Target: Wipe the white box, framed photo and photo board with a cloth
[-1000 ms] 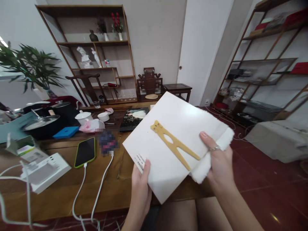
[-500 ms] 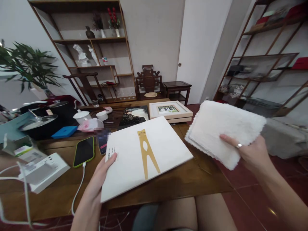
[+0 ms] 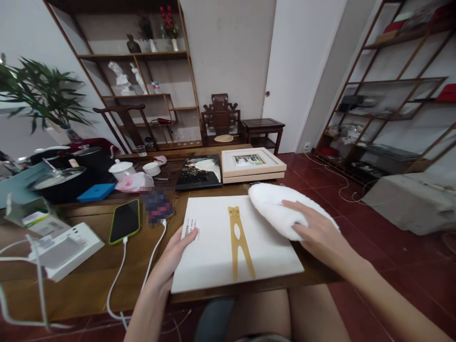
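Observation:
A flat white panel (image 3: 210, 237), with a gold A-shaped stand (image 3: 238, 237) on the side facing me and a small printed label near its left edge, lies low over the table's front edge. My left hand (image 3: 178, 249) grips that left edge, thumb on top and the fingers hidden underneath. A fluffy white cloth (image 3: 274, 204) is bunched under my right hand (image 3: 313, 230), whose fingers are pressed into it. The cloth covers the panel's upper right corner.
Beyond the panel on the wooden table (image 3: 89, 289) lie a dark photo panel (image 3: 185, 173) and stacked pale frames (image 3: 228, 172). A green-cased phone (image 3: 124, 221), white cables (image 3: 152, 259), an open white box (image 3: 76, 249) and dark pots (image 3: 59, 183) occupy the left.
The panel has moved right and come down level over the table. My right hand has brought the cloth leftward from beside the table onto the panel's upper right corner.

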Motion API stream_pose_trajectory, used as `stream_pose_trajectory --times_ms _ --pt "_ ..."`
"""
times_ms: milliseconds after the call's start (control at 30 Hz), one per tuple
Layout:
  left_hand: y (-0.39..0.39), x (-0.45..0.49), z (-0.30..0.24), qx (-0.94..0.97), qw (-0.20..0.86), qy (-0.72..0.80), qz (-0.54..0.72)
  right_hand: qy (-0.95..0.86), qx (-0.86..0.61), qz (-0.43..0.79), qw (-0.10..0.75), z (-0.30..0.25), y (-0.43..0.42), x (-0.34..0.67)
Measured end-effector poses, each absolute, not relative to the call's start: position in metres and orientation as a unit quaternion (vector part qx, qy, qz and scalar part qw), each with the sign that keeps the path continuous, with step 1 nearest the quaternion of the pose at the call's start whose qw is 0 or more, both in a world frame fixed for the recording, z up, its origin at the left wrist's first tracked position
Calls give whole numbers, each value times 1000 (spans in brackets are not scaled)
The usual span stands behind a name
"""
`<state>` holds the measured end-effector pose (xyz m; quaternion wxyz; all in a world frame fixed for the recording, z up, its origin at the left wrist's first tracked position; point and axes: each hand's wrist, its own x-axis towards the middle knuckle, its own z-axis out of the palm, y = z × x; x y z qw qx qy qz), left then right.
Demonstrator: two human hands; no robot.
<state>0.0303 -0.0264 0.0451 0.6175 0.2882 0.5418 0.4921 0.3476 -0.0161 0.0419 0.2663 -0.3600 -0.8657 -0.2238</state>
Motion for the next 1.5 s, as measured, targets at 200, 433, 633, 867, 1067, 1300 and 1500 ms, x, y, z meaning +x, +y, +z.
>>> stream_pose_trajectory --times_ms 200,433,633,867,1067,1300,1500 --pt "-24 25 39 297 613 554 479 -892 -333 -190 240 17 -15 323" --pt "-29 27 45 344 547 622 441 -892 -381 -107 217 15 -16 316" --pt "-33 21 51 494 396 672 384 -890 -384 -80 233 11 -13 315" --pt "-32 28 44 530 212 751 333 -885 -394 -70 240 6 -10 310" --pt "-29 24 36 587 193 708 343 -870 -417 -70 253 3 -9 307" --pt "-26 22 26 651 267 561 436 -864 -430 -86 249 11 -3 313" --pt "-20 22 9 715 215 563 355 -882 -423 -70 195 25 33 311"
